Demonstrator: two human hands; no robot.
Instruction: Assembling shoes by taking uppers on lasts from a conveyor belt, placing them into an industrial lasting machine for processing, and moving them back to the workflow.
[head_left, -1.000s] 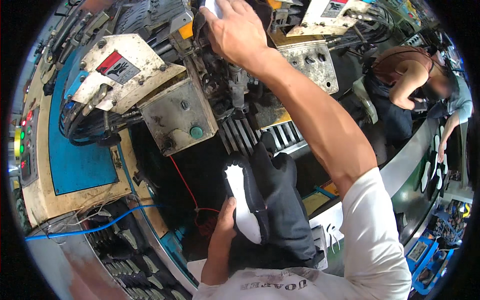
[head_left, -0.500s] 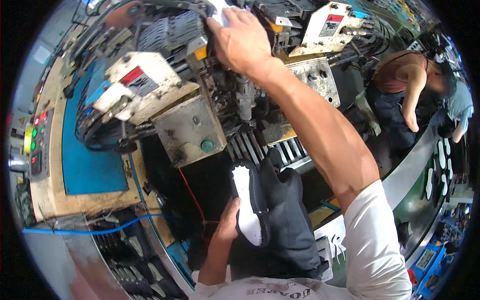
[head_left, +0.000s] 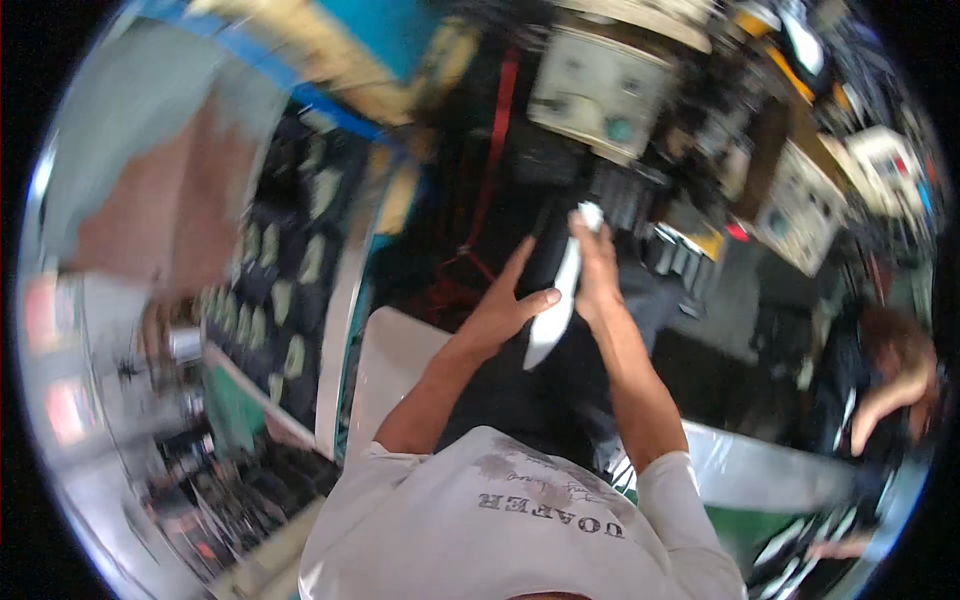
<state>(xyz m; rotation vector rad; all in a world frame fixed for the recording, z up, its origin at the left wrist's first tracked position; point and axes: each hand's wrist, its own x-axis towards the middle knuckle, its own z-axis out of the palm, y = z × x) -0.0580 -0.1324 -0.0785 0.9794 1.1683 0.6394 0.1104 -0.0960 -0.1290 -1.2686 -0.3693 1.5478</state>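
Machine, 1 o'clock: soiled pale control box (head_left: 595,85), green button (head_left: 619,129). Second control box (head_left: 798,205), between 2 and 3. Blue panel (head_left: 375,30), pale frame, 11 o'clock; blue hose (head_left: 340,112) below. Red cable (head_left: 503,120), 12 o'clock. Grey panel (head_left: 110,125), rust-brown patch (head_left: 170,200), 10 o'clock. Loaded rack, pale side rail (head_left: 343,330), 9 o'clock. Pale metal ledge (head_left: 760,462), 4 o'clock. Bright, blurred greyish surroundings, 8 o'clock. Slatted metal grate (head_left: 680,258), between 2 and 3, nearer centre.

At left, we see a rack (head_left: 343,330) holding rows of greyish pieces (head_left: 282,300); near right, a green bench (head_left: 748,524) bears blurred white pieces (head_left: 797,552).
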